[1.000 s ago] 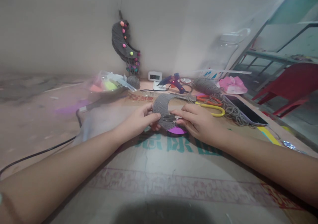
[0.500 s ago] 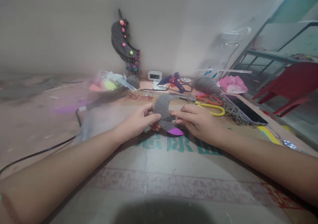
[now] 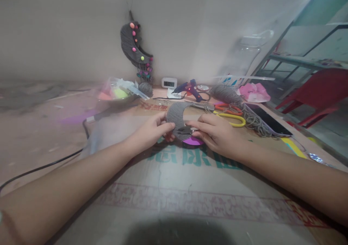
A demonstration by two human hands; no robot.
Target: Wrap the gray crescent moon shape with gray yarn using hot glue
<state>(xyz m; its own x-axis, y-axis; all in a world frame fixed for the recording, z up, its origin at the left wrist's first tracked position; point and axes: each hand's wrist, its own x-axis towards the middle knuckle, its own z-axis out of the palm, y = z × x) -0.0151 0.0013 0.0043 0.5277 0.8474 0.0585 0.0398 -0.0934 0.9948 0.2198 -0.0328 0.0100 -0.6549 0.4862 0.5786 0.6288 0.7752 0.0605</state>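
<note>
My left hand (image 3: 161,128) is closed on the outer edge of a crescent (image 3: 175,116) wrapped in grey yarn, the thumb on its front and the fingers partly behind it. The lower tip of the crescent is bare purple (image 3: 193,140). Against the wrapped part, my right hand (image 3: 213,131) pinches a small dark pointed tool (image 3: 185,129) with a shiny bit near my fingertips; its kind I cannot make out. Scissors (image 3: 202,106) with orange and yellow handles lie just behind my right hand.
Beyond my hands stand a glue gun (image 3: 190,89), a small digital clock (image 3: 169,82) and a bowl of bright pieces (image 3: 115,92). Grey yarn (image 3: 225,93) and a phone (image 3: 268,120) lie to the right. A decorated yarn crescent (image 3: 130,44) hangs on the wall. Printed cardboard (image 3: 168,187) covers the table.
The crescent tilts slightly in my hands, its purple tip dipping and then rising again. The dark tool shifts a little against the yarn. Both grips stay the same.
</note>
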